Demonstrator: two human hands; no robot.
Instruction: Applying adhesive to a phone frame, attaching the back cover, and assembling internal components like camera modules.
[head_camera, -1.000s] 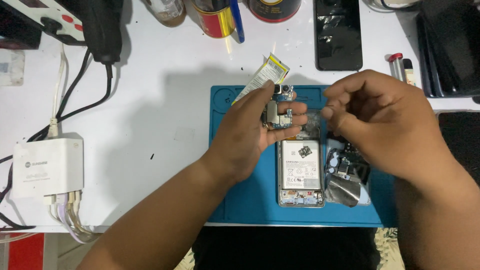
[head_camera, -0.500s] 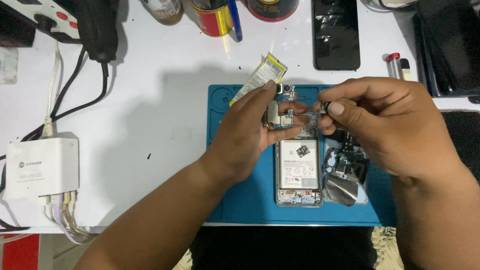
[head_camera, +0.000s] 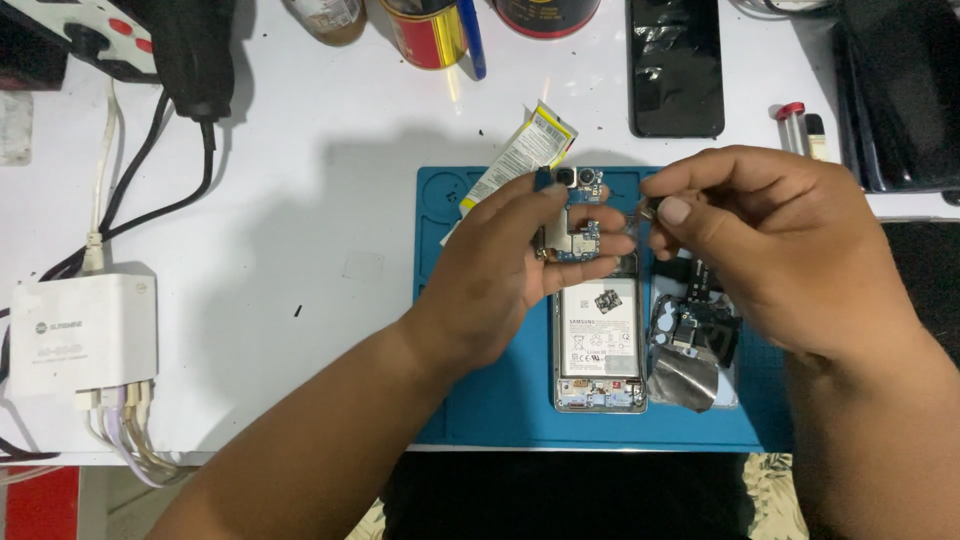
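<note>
My left hand (head_camera: 515, 270) holds a small blue circuit board (head_camera: 578, 238) with camera modules at its top, lifted over the upper end of an opened phone (head_camera: 598, 345) whose white battery shows. My right hand (head_camera: 775, 250) pinches a tiny metal part (head_camera: 648, 209) between thumb and forefinger, just right of the board. The phone lies on a blue work mat (head_camera: 500, 400). A pile of removed parts, dark flex pieces and a silvery shield (head_camera: 690, 350), lies to the right of the phone, under my right hand.
A yellow-and-white packet (head_camera: 520, 155) lies at the mat's top left edge. A black phone panel (head_camera: 677, 65) lies behind the mat, cans (head_camera: 428, 30) further back. A white charger box with cables (head_camera: 82, 330) sits at the left. A dark tray (head_camera: 905, 90) is at the far right.
My right hand has lifted slightly and moved its pinched fingertips in toward the circuit board. My left hand has kept the board in nearly the same place.
</note>
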